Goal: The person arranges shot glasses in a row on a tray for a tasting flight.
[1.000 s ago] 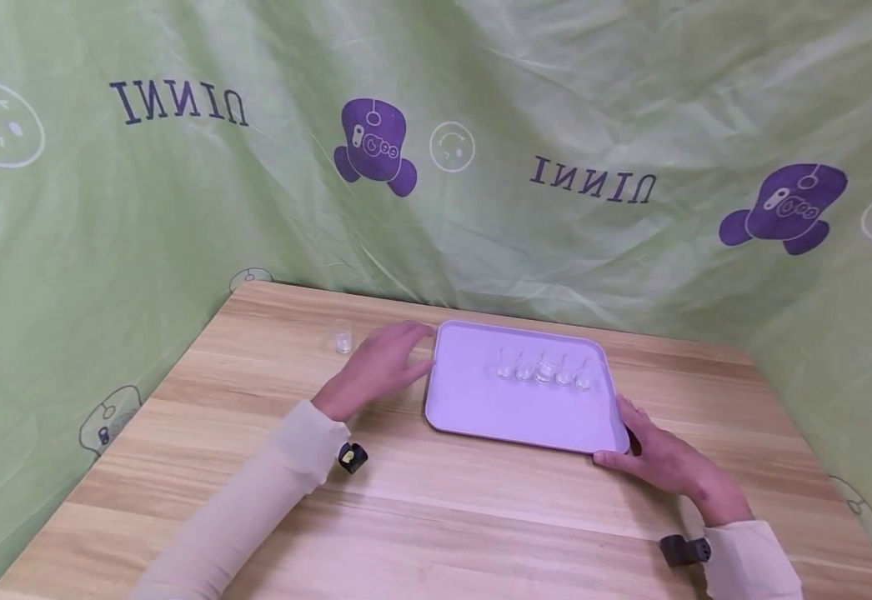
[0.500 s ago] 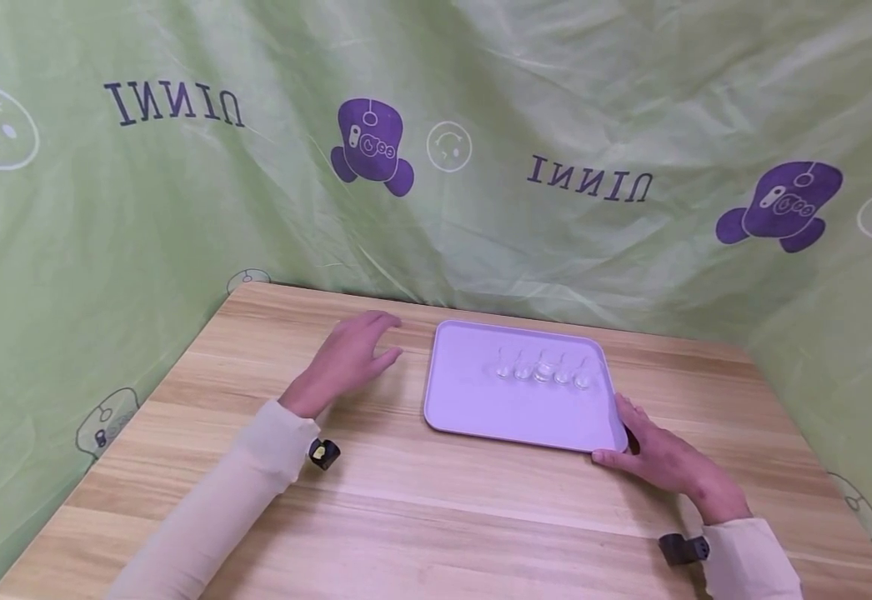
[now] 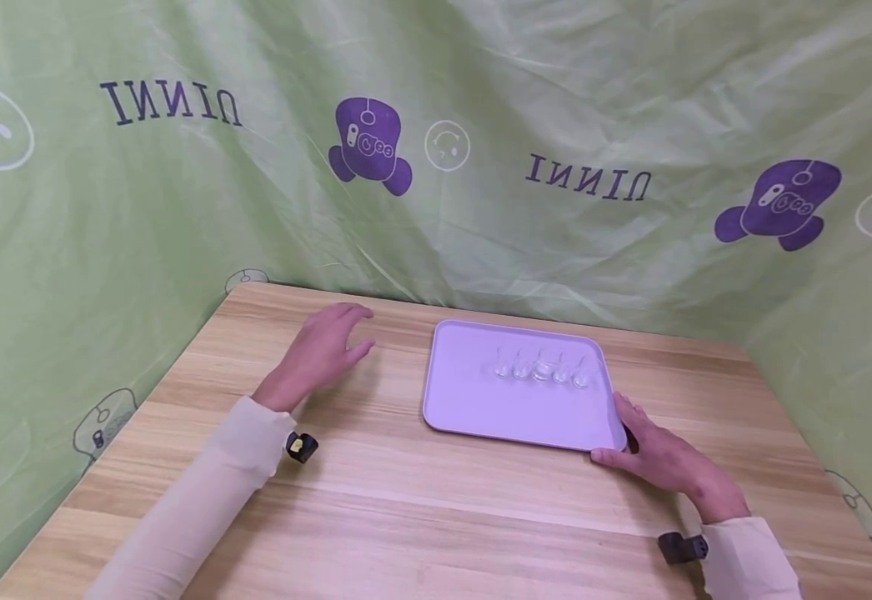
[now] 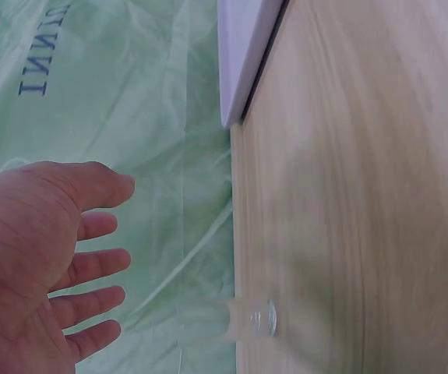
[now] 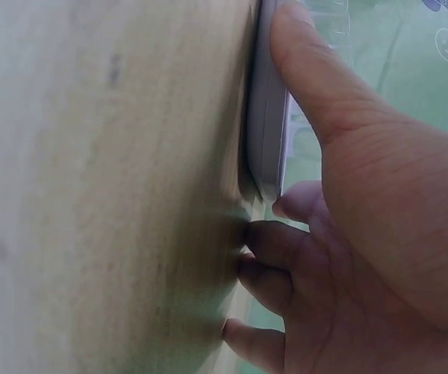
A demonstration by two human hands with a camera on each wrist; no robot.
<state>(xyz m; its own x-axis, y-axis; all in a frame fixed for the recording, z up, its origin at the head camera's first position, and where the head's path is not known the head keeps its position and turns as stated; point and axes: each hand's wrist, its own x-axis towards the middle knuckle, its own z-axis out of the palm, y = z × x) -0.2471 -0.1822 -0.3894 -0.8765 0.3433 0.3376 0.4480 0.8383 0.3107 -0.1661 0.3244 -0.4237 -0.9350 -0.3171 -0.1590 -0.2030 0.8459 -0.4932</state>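
Observation:
My left hand (image 3: 318,346) hovers over the left part of the table, fingers spread and holding nothing. In the left wrist view a small clear glass (image 4: 264,318) stands on the wood beyond the fingertips; the hand hides it in the head view. A lilac tray (image 3: 473,404) lies at the table's middle back, carrying a row of several small clear glasses (image 3: 542,369). My right hand (image 3: 657,457) grips the tray's near right corner, thumb along the front rim and index finger at the right side. Its other fingertips (image 5: 255,234) rest on the table.
Pale wood-grain table (image 3: 421,508) extends in front of the tray and on both sides. A green printed curtain (image 3: 481,233) hangs close behind the table and along its left and right sides. Each wrist wears a small black camera (image 3: 303,447).
My left hand has drawn away from the tray's left edge, moving left until it covers the lone glass in the head view. The right hand and the tray stay put.

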